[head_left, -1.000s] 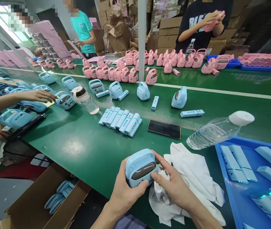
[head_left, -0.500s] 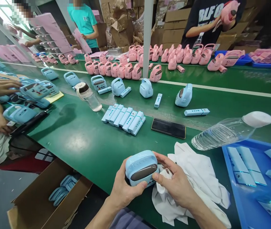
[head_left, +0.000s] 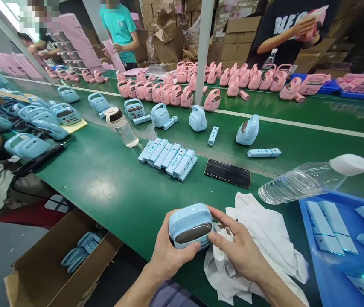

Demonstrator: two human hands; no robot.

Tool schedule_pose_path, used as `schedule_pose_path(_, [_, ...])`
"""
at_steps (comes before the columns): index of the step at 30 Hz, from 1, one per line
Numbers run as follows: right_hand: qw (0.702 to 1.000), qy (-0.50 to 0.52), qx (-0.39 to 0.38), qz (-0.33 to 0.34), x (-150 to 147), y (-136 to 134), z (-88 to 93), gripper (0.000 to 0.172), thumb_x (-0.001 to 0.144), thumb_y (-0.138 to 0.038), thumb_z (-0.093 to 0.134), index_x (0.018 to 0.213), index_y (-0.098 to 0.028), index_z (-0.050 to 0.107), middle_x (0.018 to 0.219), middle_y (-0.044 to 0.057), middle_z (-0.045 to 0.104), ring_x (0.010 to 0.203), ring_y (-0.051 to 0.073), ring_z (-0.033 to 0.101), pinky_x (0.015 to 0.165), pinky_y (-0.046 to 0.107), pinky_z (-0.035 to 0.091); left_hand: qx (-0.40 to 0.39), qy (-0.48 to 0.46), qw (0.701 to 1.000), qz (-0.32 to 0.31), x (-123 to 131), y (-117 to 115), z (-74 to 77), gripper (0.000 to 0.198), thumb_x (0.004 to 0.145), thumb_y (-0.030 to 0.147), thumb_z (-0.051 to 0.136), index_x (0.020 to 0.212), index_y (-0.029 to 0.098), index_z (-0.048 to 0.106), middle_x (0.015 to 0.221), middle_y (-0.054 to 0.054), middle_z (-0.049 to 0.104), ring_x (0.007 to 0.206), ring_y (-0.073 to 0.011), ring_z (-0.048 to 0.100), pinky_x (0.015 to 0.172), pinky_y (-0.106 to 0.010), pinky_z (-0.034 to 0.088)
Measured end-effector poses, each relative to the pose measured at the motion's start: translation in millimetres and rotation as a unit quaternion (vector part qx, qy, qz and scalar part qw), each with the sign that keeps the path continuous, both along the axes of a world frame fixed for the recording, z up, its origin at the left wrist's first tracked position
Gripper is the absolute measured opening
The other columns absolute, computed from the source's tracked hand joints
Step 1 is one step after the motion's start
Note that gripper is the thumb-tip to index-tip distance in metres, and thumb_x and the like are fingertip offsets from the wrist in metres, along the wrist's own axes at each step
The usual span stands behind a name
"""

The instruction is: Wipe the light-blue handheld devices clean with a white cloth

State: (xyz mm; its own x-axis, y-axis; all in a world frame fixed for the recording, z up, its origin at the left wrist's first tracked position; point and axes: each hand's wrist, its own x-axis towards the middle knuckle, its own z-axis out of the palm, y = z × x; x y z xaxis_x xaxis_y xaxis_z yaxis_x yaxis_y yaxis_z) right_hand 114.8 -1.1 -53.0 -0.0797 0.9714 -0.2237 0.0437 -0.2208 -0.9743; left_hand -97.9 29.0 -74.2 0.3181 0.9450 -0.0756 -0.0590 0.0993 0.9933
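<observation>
A light blue portable speaker (head_left: 190,228) with a carry handle and a dark front panel is held between both my hands, over the table's near edge. My left hand (head_left: 170,247) is wrapped round its left side, thumb along the lower front. On the other side my right hand (head_left: 237,241) grips the speaker's right end, thumb on the front corner. A white cloth (head_left: 222,247) is bunched under the right palm and against the speaker. More of that cloth lies spread on the green table to the right. The speaker's back and underside are hidden.
Several light blue microphone-like sticks (head_left: 167,157) lie in a row beside a phone (head_left: 227,173). Right of them are a tilted water bottle (head_left: 300,183) and a blue tray (head_left: 310,238). Another bottle (head_left: 122,128), blue speakers (head_left: 197,118) and a cardboard box (head_left: 37,264) are further left and back.
My hands and the speaker stay nearly in place. The co-worker's hand at the left has drawn back from the blue speakers, and the view has shifted slightly.
</observation>
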Motion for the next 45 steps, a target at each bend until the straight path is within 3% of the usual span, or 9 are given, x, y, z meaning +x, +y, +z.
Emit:
schedule_pose_path(9, [0.998, 0.008, -0.012, -0.059, -8.6, 1.2, -1.9, 0.056, 0.091, -0.058, 0.072, 0.142, -0.037, 0.058, 0.152, 0.001, 0.059, 0.144, 0.026, 0.048, 0.123, 0.049, 0.036, 0.008, -0.025, 0.997, -0.076, -6.2, 8.8, 15.1, 0.07, 0.084, 0.032, 0.082, 0.143, 0.029, 0.044, 0.138, -0.005, 0.063, 0.123, -0.0255, 0.064, 0.102, -0.035, 0.056])
schedule_pose_path(12, [0.991, 0.019, -0.039, -0.123, -11.8, 0.9, -2.8, 0.053, 0.087, -0.06, 0.075, 0.129, -0.03, 0.066, 0.138, 0.006, 0.068, 0.131, 0.029, 0.059, 0.113, 0.048, 0.046, -0.005, -0.023, 0.996, -0.081, -6.5, 5.6, 17.7, 0.069, 0.086, 0.027, 0.079, 0.144, 0.032, 0.042, 0.14, -0.004, 0.062, 0.125, -0.0255, 0.062, 0.105, -0.037, 0.055])
schedule_pose_path(16, [0.975, -0.088, -0.06, -0.194, -11.8, -2.2, 2.4, 0.049, 0.08, -0.066, 0.076, 0.112, -0.029, 0.07, 0.123, 0.005, 0.073, 0.116, 0.031, 0.065, 0.107, 0.051, 0.048, -0.028, -0.021, 0.998, -0.048, 0.6, 0.6, 19.8, 0.067, 0.086, 0.023, 0.078, 0.142, 0.033, 0.042, 0.137, -0.003, 0.064, 0.123, -0.0257, 0.064, 0.106, -0.042, 0.054])
schedule_pose_path(20, [0.97, -0.168, -0.043, -0.171, -21.3, -8.3, 15.4, 0.051, 0.084, -0.062, 0.072, 0.128, -0.037, 0.063, 0.139, 0.0, 0.067, 0.13, 0.031, 0.059, 0.117, 0.053, 0.04, -0.011, 0.028, 0.999, -0.033, 9.4, -2.3, 28.0, 0.063, 0.085, 0.023, 0.078, 0.139, 0.031, 0.046, 0.13, -0.001, 0.067, 0.116, -0.0233, 0.067, 0.1, -0.039, 0.056])
schedule_pose_path(23, [0.964, -0.201, -0.09, -0.147, -35.5, -12.5, 25.7, 0.07, 0.083, -0.058, 0.069, 0.147, -0.042, 0.047, 0.153, 0.0, 0.057, 0.133, 0.033, 0.059, 0.116, 0.055, 0.044, 0.022, 0.063, 0.997, -0.026, 13.7, -5.2, 31.5, 0.067, 0.083, 0.019, 0.079, 0.14, 0.033, 0.046, 0.133, 0.0, 0.065, 0.118, -0.0222, 0.065, 0.103, -0.038, 0.056])
schedule_pose_path(28, [0.96, -0.211, -0.117, -0.142, -51.1, -14.7, 35.1, 0.09, 0.076, -0.052, 0.068, 0.158, -0.036, 0.032, 0.162, 0.003, 0.046, 0.134, 0.035, 0.058, 0.112, 0.052, 0.05, 0.019, 0.052, 0.998, -0.03, 16.4, -9.1, 27.6, 0.082, 0.075, 0.013, 0.082, 0.143, 0.036, 0.043, 0.141, 0.0, 0.06, 0.123, -0.024, 0.063, 0.108, -0.04, 0.055])
schedule_pose_path(36, [0.967, -0.137, -0.104, -0.189, -57.9, -12.9, 52.8, 0.08, 0.072, -0.046, 0.068, 0.147, -0.034, 0.043, 0.149, 0.003, 0.057, 0.125, 0.031, 0.063, 0.105, 0.046, 0.053, 0.025, 0.045, 0.998, -0.033, 15.9, -11.1, 25.2, 0.083, 0.075, 0.008, 0.078, 0.145, 0.035, 0.042, 0.144, -0.001, 0.057, 0.125, -0.0253, 0.061, 0.108, -0.041, 0.054])
schedule_pose_path(41, [0.964, -0.153, -0.099, -0.191, -48.7, -10.9, 54.2, 0.061, 0.074, -0.044, 0.062, 0.133, -0.032, 0.056, 0.122, 0.002, 0.073, 0.1, 0.029, 0.071, 0.097, 0.047, 0.053, 0.017, 0.067, 0.997, -0.021, 18.1, -9.0, 30.9, 0.068, 0.084, 0.021, 0.078, 0.142, 0.033, 0.043, 0.134, -0.001, 0.063, 0.115, -0.023, 0.066, 0.099, -0.037, 0.056])
schedule_pose_path(45, [0.965, -0.149, -0.084, -0.2, -50.6, -11.1, 42.9, 0.066, 0.072, -0.047, 0.069, 0.134, -0.033, 0.052, 0.135, 0.004, 0.067, 0.114, 0.032, 0.068, 0.101, 0.048, 0.053, 0.021, 0.064, 0.997, -0.029, 17.9, -9.1, 30.7, 0.073, 0.082, 0.017, 0.078, 0.143, 0.034, 0.042, 0.138, -0.001, 0.062, 0.122, -0.0239, 0.063, 0.105, -0.038, 0.054])
